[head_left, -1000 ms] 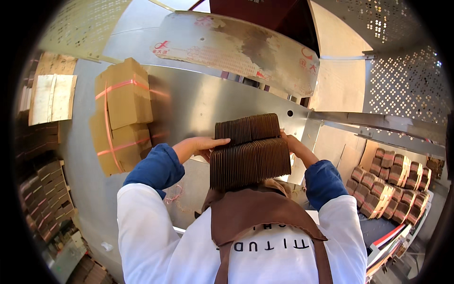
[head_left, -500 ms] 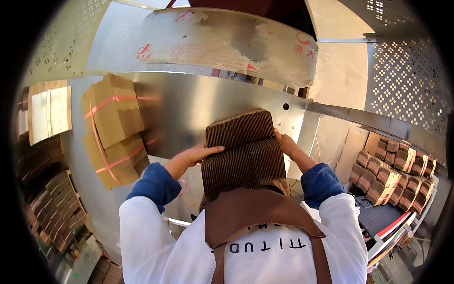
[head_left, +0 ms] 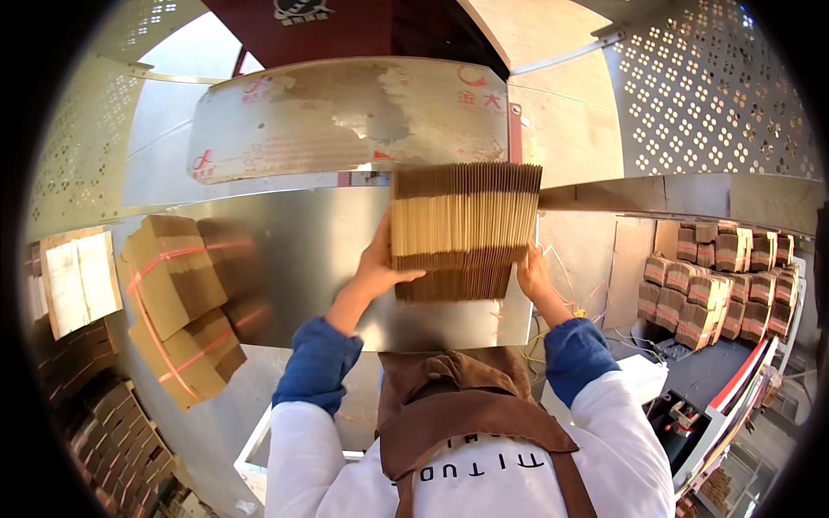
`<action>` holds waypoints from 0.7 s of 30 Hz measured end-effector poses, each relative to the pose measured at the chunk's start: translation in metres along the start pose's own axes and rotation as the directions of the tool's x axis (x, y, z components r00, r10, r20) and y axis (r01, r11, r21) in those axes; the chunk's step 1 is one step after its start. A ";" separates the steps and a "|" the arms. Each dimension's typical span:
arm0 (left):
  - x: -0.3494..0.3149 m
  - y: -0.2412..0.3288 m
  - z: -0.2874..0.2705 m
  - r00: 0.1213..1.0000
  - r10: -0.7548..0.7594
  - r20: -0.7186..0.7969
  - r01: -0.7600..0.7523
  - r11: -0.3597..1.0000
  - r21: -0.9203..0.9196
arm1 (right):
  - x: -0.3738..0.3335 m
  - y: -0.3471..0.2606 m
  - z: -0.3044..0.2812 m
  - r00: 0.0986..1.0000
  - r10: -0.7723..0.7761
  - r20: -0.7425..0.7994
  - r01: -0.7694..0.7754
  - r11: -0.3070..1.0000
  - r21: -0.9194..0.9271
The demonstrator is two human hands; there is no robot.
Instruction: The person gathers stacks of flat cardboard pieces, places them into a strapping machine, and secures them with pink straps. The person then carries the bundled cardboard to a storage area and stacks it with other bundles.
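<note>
Between my two hands is a thick stack of cardboard sheets (head_left: 466,220), packed edge to edge over the shiny metal table (head_left: 306,259). My left hand (head_left: 380,266) presses the stack's left side, its thumb lying across the near face. On the opposite side my right hand (head_left: 533,269) grips the lower right edge; some of its fingers are hidden behind the cardboard. The near, lower part of the stack lies in shadow while the middle catches bright light.
Pink-strapped cardboard bundles (head_left: 186,293) stand at the table's left end. Beyond the table runs a metal guard panel (head_left: 345,116) in front of a dark red machine housing (head_left: 319,34). Several strapped bundles (head_left: 704,306) fill a cart at right. More cardboard stacks (head_left: 108,432) sit at lower left.
Both hands have carried the cardboard stack away from my body toward the guard panel. The stack has tipped, so more of its lit edges show. My view has shifted too.
</note>
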State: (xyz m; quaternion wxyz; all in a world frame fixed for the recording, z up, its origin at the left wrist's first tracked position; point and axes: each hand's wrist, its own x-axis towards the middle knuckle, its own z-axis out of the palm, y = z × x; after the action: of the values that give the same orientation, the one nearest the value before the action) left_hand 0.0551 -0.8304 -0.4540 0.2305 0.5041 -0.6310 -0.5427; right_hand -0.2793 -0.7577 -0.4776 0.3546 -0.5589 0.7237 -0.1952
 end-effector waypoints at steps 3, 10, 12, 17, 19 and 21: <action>0.015 -0.011 0.036 0.989 0.080 -0.121 -0.072 0.995 0.069 | -0.015 0.049 0.006 0.996 0.089 0.023 -0.092 0.972 0.214; -0.002 0.004 0.044 0.959 -0.136 -0.250 0.137 0.990 -0.016 | -0.050 0.009 0.039 0.988 0.133 -0.084 -0.091 0.919 0.385; -0.006 -0.040 0.049 0.958 -0.129 -0.256 0.107 0.989 -0.097 | -0.052 -0.036 0.027 0.984 0.180 -0.004 -0.164 0.904 0.394; -0.004 -0.022 0.054 0.957 -0.066 -0.284 0.107 0.985 0.133 | -0.051 -0.024 0.040 0.981 0.166 -0.096 -0.134 0.952 0.276; -0.002 -0.025 0.052 0.955 -0.006 -0.297 0.067 0.978 0.195 | -0.048 -0.034 0.026 0.967 0.247 0.060 -0.254 0.920 0.300; -0.003 -0.033 0.056 0.950 -0.092 -0.298 0.105 0.994 0.026 | -0.052 -0.041 0.032 0.976 0.201 -0.079 -0.184 0.966 0.180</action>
State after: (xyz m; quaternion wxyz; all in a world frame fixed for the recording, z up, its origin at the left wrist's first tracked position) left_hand 0.0219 -0.7996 -0.5007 0.2846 0.6153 -0.5746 -0.4586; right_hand -0.2214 -0.7176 -0.4560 0.3834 -0.4430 0.7714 -0.2482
